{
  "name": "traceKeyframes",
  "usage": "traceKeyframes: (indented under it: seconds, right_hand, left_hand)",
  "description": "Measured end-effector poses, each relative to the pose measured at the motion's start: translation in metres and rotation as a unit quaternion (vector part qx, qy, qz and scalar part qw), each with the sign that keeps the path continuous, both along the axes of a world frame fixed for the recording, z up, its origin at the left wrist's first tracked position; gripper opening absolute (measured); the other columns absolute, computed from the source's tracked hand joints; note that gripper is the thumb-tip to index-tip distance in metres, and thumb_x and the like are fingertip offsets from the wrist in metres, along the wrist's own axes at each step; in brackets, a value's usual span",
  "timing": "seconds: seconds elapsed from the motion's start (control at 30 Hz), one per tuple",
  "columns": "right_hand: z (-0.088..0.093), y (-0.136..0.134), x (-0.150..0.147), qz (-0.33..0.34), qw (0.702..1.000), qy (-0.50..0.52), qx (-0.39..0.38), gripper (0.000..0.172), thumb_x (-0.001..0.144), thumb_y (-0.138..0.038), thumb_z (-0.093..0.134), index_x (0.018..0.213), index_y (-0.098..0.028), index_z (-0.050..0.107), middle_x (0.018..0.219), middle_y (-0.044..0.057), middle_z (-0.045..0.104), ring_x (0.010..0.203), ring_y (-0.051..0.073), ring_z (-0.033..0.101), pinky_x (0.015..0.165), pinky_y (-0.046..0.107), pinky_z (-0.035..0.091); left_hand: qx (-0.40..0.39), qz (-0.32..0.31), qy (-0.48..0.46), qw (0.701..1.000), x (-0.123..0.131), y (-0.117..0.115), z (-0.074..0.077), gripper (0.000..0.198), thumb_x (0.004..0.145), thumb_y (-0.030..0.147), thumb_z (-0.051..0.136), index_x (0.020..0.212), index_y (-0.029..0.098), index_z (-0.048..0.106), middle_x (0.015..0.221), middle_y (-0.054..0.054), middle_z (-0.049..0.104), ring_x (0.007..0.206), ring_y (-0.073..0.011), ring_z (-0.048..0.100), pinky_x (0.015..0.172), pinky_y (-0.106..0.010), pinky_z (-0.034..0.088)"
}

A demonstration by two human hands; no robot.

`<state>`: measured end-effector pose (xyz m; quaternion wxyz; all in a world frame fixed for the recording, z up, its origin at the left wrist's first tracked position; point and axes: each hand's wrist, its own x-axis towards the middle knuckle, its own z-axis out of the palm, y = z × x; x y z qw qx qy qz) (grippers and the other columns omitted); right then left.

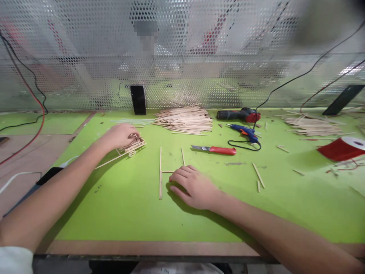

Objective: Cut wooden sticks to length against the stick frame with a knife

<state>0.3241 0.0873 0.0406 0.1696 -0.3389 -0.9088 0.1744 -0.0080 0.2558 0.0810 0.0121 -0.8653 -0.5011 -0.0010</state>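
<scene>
At the left, my left hand (121, 136) is closed over a small model built of wooden sticks (137, 144); its fingertips are partly hidden. A long thin stick (110, 160) reaches from the model toward my forearm. My right hand (191, 185) lies palm down on the table with its fingers stretched, nothing visibly gripped. Beside it is an H-shaped stick frame (160, 173), two uprights joined by a crossbar. My fingers cover the lower part of the right upright and the crossbar's end. Beyond that hand lies a red-handled knife (222, 150), its blade pointing left.
A pile of wooden sticks (184, 121) lies at the back, between a standing phone (138, 99) and a black-and-red power tool (239, 114). A blue glue gun (244, 133) with a black cable, more sticks (312, 125) and a red spool (340, 149) are rightward. Perforated metal sheeting (176, 76) stands behind.
</scene>
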Motion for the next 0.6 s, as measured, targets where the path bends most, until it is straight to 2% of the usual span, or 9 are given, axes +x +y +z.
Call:
traceKeyframes:
  seconds: [0.33,0.6]
  right_hand:
    - [0.001,-0.002,0.000,0.008,1.000,-0.006,0.000,0.019,0.108,-0.028,0.056,0.112,-0.017,0.071,0.107,0.008,0.076,0.098,0.024,0.068,0.095,0.044,0.051]
    - [0.001,-0.002,0.000,0.011,1.000,-0.012,0.003,0.019,0.108,-0.028,0.057,0.112,-0.017,0.072,0.107,0.008,0.076,0.097,0.024,0.067,0.093,0.043,0.050]
  left_hand:
    - [0.007,-0.052,0.018,0.998,0.002,0.007,-0.002,0.033,0.096,0.032,0.053,0.107,0.026,0.084,0.108,-0.008,0.082,0.098,-0.0288,0.074,0.090,-0.041,0.056]
    - [-0.005,-0.063,0.006,0.998,-0.001,0.013,-0.005,0.031,0.092,0.034,0.055,0.101,0.027,0.084,0.106,-0.010,0.081,0.100,-0.0300,0.073,0.096,-0.045,0.055]
